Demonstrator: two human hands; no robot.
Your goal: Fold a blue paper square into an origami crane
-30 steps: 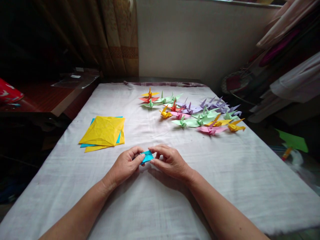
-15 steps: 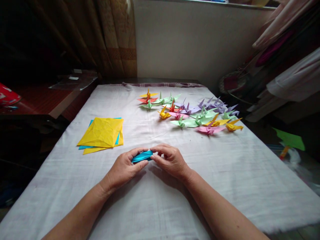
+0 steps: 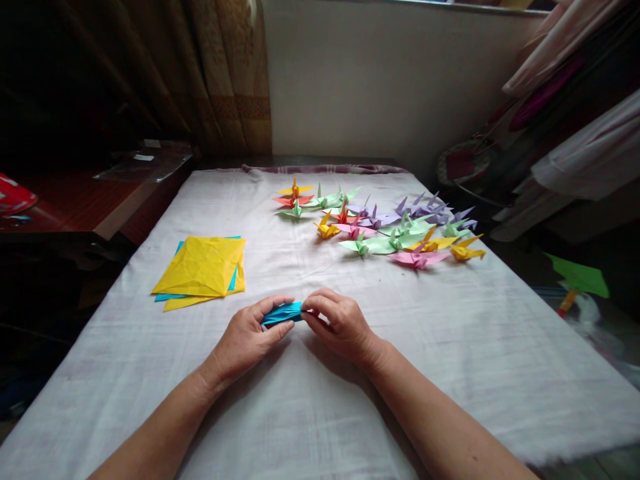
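A small folded blue paper (image 3: 281,313) is held between both hands just above the white cloth (image 3: 300,413). My left hand (image 3: 247,339) pinches its left part, thumb below and fingers curled over the top. My right hand (image 3: 339,324) pinches its right end with bent fingers. To the left lies a stack of creased yellow and blue paper squares (image 3: 201,270). Beyond the hands, several finished paper cranes (image 3: 385,228) in many colours stand grouped on the cloth.
A dark wooden side table (image 3: 75,207) stands at the left, with a curtain (image 3: 225,73) behind it. Hanging clothes (image 3: 575,113) crowd the right side. A green paper piece (image 3: 580,277) lies off the table's right edge.
The blue paper has turned from a short piece held near the fingertips into a longer flat strip lying sideways between the hands. My right fingers have closed tighter on its end.
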